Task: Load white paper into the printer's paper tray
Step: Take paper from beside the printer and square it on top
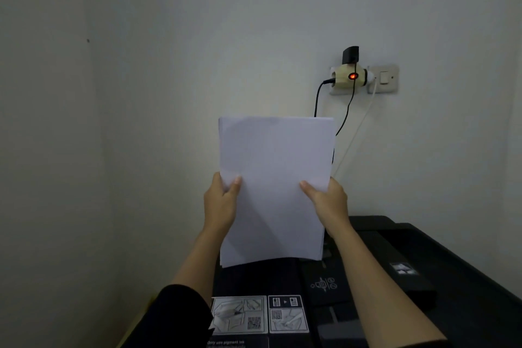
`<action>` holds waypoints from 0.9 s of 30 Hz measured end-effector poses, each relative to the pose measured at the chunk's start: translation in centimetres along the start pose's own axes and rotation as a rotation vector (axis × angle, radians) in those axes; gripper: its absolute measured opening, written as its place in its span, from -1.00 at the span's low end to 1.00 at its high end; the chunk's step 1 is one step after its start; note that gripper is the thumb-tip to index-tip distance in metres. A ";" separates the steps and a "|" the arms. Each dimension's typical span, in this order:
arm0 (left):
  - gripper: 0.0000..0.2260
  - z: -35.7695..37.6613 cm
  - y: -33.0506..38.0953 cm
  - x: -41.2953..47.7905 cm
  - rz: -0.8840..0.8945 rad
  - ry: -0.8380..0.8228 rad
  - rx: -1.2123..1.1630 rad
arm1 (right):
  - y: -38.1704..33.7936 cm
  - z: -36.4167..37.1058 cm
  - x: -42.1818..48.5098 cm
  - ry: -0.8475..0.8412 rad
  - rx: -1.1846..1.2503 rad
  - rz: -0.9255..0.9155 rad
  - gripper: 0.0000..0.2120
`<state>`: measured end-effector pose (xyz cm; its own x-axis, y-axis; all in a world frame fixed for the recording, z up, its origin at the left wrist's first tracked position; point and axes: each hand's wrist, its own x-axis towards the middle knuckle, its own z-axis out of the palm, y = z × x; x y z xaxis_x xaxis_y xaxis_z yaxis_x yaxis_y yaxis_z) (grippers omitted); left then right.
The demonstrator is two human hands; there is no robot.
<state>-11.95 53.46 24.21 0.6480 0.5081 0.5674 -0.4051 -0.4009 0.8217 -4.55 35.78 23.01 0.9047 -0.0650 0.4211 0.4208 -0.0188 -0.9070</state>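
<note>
Head view: items listed from the bottom of the frame upward.
Sleeve (180, 316): dark, lower left of the frame, covering the left forearm.
Printer (423, 277): black, lower centre to lower right; diagram labels (260, 315) with QR codes on its top surface at the bottom centre.
Left hand (221, 203): centre of the frame, grasping the left edge of the paper stack, thumb on the front sheet.
Right hand (329, 200): centre, grasping the right edge of the paper stack, thumb on the front sheet.
Paper stack (275, 186): white, held upright between both hands at frame centre, its lower edge just above the printer's rear; whether it touches the tray, cannot tell.
Cables (346, 113): two black, one white, running from the outlet down behind the paper.
Wall outlet (382, 79): upper right of centre, with a cream adapter (346, 78) showing a lit red switch and a black plug on top.
Wall (169, 37): pale, plain, filling the upper frame.
</note>
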 end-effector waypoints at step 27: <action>-0.67 0.3 -1.1 0.1 -0.086 0.009 -0.108 | 0.9 -0.8 0.3 -0.187 0.188 0.161 -0.71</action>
<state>-11.24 53.74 23.36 0.6777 0.5442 0.4946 -0.4155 -0.2715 0.8681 -3.99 34.90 22.33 0.9500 0.1325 0.2827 0.2604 0.1629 -0.9516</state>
